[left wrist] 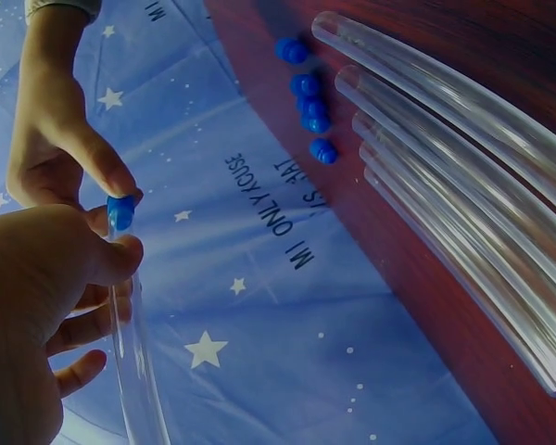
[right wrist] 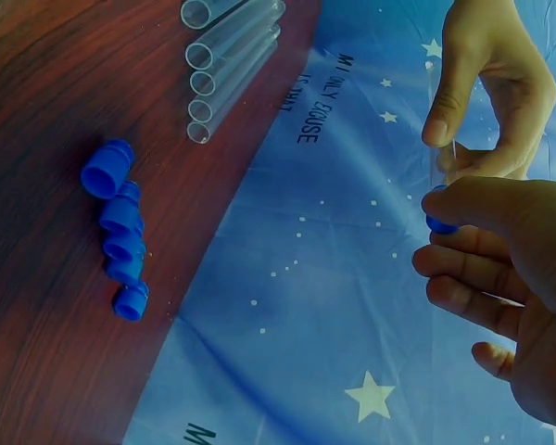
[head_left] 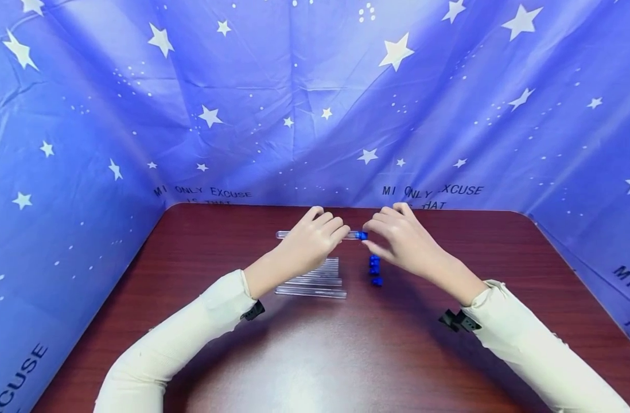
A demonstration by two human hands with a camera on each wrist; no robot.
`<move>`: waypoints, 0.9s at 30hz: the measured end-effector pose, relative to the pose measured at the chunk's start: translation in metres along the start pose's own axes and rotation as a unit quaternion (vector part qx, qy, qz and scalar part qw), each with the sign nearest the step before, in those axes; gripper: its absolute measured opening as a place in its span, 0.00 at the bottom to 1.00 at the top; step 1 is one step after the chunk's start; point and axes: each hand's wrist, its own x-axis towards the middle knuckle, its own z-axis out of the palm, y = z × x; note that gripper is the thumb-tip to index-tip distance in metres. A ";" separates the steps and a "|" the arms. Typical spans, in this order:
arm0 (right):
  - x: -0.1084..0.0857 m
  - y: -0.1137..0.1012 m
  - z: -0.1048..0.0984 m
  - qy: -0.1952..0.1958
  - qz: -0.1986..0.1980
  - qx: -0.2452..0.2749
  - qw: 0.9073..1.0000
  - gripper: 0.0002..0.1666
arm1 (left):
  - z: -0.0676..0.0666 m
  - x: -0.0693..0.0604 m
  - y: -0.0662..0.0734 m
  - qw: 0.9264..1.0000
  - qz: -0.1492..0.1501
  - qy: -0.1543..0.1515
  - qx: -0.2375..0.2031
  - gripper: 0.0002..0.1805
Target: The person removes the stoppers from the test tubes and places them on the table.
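My left hand (head_left: 315, 236) grips a clear test tube (head_left: 283, 234) that lies level above the table, its rounded end poking out to the left. At the tube's right end sits a blue cap (head_left: 363, 235), pinched between the thumb and fingers of my right hand (head_left: 400, 234). In the left wrist view the cap (left wrist: 120, 212) is at the tube's mouth; how deep it sits I cannot tell. In the right wrist view my thumb partly covers the cap (right wrist: 439, 224).
Several clear tubes (head_left: 311, 292) lie side by side on the dark red table (head_left: 217, 229), below my left hand. To their right is a short row of blue caps (head_left: 375, 269). A blue star-printed cloth (head_left: 294, 86) hangs around the table's back and sides.
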 end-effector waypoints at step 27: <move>-0.009 -0.002 0.000 0.011 -0.006 0.040 0.999 0.09 | -0.001 -0.003 -0.002 0.998 0.001 0.022 -0.067 0.07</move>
